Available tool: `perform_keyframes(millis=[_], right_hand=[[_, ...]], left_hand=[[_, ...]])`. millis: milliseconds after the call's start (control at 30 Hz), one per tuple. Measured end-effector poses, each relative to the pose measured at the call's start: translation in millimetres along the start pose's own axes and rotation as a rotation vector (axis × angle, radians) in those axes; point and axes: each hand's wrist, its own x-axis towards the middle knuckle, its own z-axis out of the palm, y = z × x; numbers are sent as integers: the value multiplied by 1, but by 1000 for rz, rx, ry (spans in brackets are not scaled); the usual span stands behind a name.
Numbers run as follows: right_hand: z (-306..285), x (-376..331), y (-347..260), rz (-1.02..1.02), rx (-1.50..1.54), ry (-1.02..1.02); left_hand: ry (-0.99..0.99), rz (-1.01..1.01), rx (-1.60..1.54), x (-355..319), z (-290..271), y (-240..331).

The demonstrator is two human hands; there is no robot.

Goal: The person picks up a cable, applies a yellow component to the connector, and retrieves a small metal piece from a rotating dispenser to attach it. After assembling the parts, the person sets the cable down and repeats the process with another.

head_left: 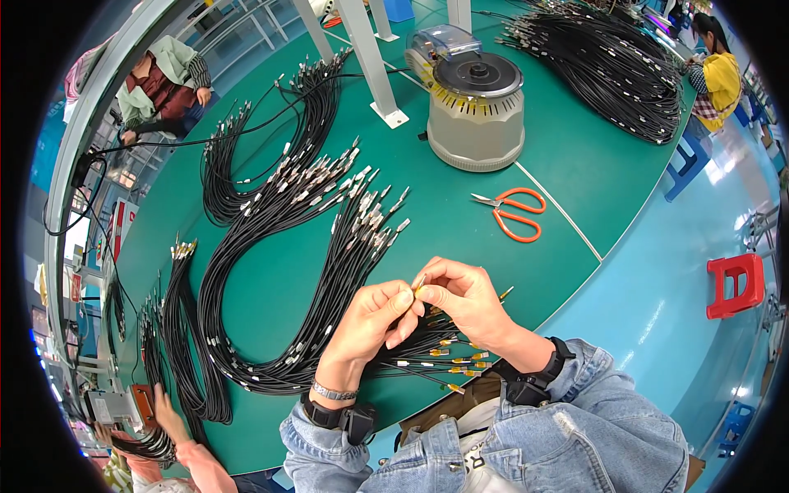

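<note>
My left hand and my right hand meet above the near part of the green table. Both have thumb and fingers pinched together at a small cable end, which shows a bit of metal and yellow between the fingertips. Most of it is hidden by the fingers. Below my hands lie several black cables with yellow-and-metal connector ends, partly covered by my right wrist. A large curved bundle of black cables with white-tagged ends stretches to the left of my left hand.
Orange-handled scissors lie beyond my right hand, near a round grey machine and a white metal post. More black cable bundles lie far right. Co-workers sit around the table; one's hand is at lower left. A red stool stands at right.
</note>
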Motion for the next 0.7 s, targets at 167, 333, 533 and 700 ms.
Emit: perform_keyframes(millis=[167, 333, 533, 700], right_hand=[[-5, 3, 9, 19, 57, -56], [-9, 4, 9, 82, 98, -90], [3, -1, -8, 97, 78, 55], [-6, 3, -7, -25, -58, 26]], left_hand=[[-112, -16, -129, 2, -10, -8], [-135, -34, -207, 4, -14, -9], [-58, -12, -86, 5, -8, -8], [21, 55, 112, 8, 1, -5]])
